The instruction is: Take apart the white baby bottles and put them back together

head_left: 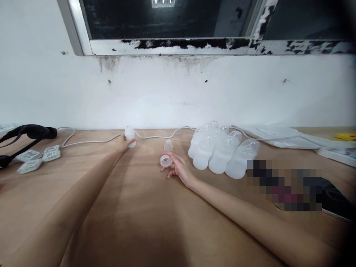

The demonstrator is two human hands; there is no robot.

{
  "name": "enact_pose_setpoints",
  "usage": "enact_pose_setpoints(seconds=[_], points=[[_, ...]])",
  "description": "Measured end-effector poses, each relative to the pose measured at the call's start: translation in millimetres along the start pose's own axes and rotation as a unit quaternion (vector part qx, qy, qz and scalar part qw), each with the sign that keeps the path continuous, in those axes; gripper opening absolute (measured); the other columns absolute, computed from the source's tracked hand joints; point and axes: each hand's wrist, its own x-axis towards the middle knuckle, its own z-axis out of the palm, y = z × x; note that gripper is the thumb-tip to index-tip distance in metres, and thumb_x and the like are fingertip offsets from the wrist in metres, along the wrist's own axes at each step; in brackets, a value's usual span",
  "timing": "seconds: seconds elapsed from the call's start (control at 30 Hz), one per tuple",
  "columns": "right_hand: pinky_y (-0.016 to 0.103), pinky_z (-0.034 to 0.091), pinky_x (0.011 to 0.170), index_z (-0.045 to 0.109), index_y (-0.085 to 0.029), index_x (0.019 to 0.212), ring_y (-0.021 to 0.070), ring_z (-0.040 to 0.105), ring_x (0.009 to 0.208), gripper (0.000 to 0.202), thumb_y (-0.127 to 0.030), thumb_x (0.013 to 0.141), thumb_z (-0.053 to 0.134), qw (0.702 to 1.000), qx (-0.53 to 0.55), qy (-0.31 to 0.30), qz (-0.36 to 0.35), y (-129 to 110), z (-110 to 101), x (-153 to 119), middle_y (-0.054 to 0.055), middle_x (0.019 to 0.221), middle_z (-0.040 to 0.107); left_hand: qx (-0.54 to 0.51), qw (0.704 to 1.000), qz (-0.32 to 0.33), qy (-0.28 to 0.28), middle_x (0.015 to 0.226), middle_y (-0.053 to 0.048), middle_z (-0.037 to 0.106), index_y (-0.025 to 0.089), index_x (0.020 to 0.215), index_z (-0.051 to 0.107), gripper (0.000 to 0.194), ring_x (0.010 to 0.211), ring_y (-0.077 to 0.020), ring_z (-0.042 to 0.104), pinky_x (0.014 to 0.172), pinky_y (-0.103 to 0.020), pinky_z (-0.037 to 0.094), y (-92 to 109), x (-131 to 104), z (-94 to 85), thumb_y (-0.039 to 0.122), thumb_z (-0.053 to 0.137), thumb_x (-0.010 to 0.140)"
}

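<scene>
With fingers wrapped round it, my left hand [124, 141] holds a frosted white baby bottle [129, 136] upright near the back of the table. My right hand [178, 167] pinches a translucent screw ring [166, 160] between thumb and fingers, its open side facing me; the other fingers are spread. A clear dome cap [168, 145] stands on the table just behind the ring. To the right of my right hand, several frosted bottles with clear dome caps [219, 152] stand close together in a cluster.
A white cable [155, 137] runs along the wall. At left lie a black strap-like object [30, 135] and several white labelled blocks [41, 157]. Plastic bags [275, 135], a yellow object [345, 137] and a partly blurred dark item [335, 198] are at right. A window frame is above.
</scene>
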Motion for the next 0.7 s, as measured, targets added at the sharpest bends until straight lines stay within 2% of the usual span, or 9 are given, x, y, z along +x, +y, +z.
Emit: enact_pose_setpoints(seconds=[0.07,0.17,0.3,0.4,0.6,0.7], points=[[0.019,0.043,0.038,0.045,-0.015,0.105,0.0137,0.057,0.065,0.035,-0.040,0.082,0.036,1.000,0.025,0.016,0.006,1,0,1,0.009,0.088,0.051,-0.029,0.998,0.010,-0.053,0.096,-0.016,0.055,0.004,0.096,0.050,0.051,0.091,-0.0283,0.052,0.077,-0.040,0.041,3,-17,7.4,0.035,0.065,0.058],[0.020,0.044,0.040,0.044,-0.016,0.104,0.0149,0.057,0.068,0.031,-0.037,0.081,0.039,0.999,0.036,0.030,0.005,1,-1,2,0.008,0.091,0.051,-0.080,0.985,0.046,-0.144,0.103,-0.010,0.056,0.010,0.104,0.048,0.051,0.094,-0.0212,0.053,0.079,-0.031,0.044,16,-59,16.7,0.038,0.061,0.063],[0.021,0.045,0.042,0.044,-0.016,0.101,0.0145,0.057,0.067,0.027,-0.034,0.081,0.040,0.998,0.045,0.035,0.006,-1,0,-1,0.008,0.092,0.050,-0.093,0.973,0.081,-0.196,0.100,-0.010,0.058,0.010,0.101,0.051,0.049,0.094,-0.0222,0.053,0.083,-0.034,0.042,34,-103,20.1,0.037,0.063,0.062],[0.022,0.045,0.043,0.044,-0.017,0.101,0.0146,0.057,0.066,0.026,-0.034,0.081,0.040,0.998,0.053,0.032,0.007,-2,1,-2,0.007,0.091,0.050,-0.093,0.970,0.085,-0.209,0.100,-0.010,0.058,0.010,0.101,0.052,0.047,0.094,-0.0227,0.053,0.084,-0.036,0.042,39,-111,20.6,0.036,0.063,0.063],[0.023,0.044,0.043,0.044,-0.017,0.099,0.0160,0.058,0.068,0.026,-0.034,0.079,0.043,0.998,0.052,0.028,0.007,0,0,0,0.007,0.090,0.050,-0.101,0.974,0.089,-0.182,0.099,-0.010,0.057,0.011,0.105,0.040,0.057,0.090,-0.0197,0.054,0.078,-0.033,0.044,34,-106,25.4,0.036,0.065,0.061],[0.024,0.046,0.049,0.043,-0.018,0.098,0.0174,0.058,0.073,0.026,-0.033,0.077,0.047,0.998,0.065,0.012,-0.001,-2,-2,-1,0.006,0.092,0.050,-0.098,0.970,0.106,-0.194,0.098,-0.010,0.056,0.011,0.106,0.038,0.056,0.089,-0.0184,0.054,0.075,-0.031,0.044,35,-106,23.7,0.035,0.064,0.063]])
